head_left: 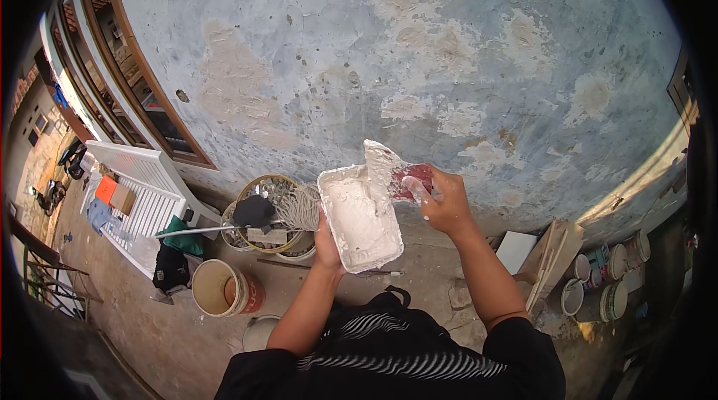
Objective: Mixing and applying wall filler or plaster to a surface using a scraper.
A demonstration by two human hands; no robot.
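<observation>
Patchy blue-grey wall [419, 48] fills most of the top of the picture, with bare brown spots where the paint has come off. Near the middle, the left hand [327, 244] holds a white tray [360, 217] of white paste from below, fingers wrapped around its lower left edge. The right hand [441, 202] is closed around the red handle of a flat scraper [385, 164], and the blade rests on the upper right rim of the tray, touching it. I think the best way here is to keep the tray level, push the blade in low, and lift only a small bit of paste so none drips. So the tray sits between both hands, just in front of the wall. Down on the ground at lower left stand an open bucket [221, 288] and a round basket [273, 213], with more paint tins [606, 280] at lower right.
</observation>
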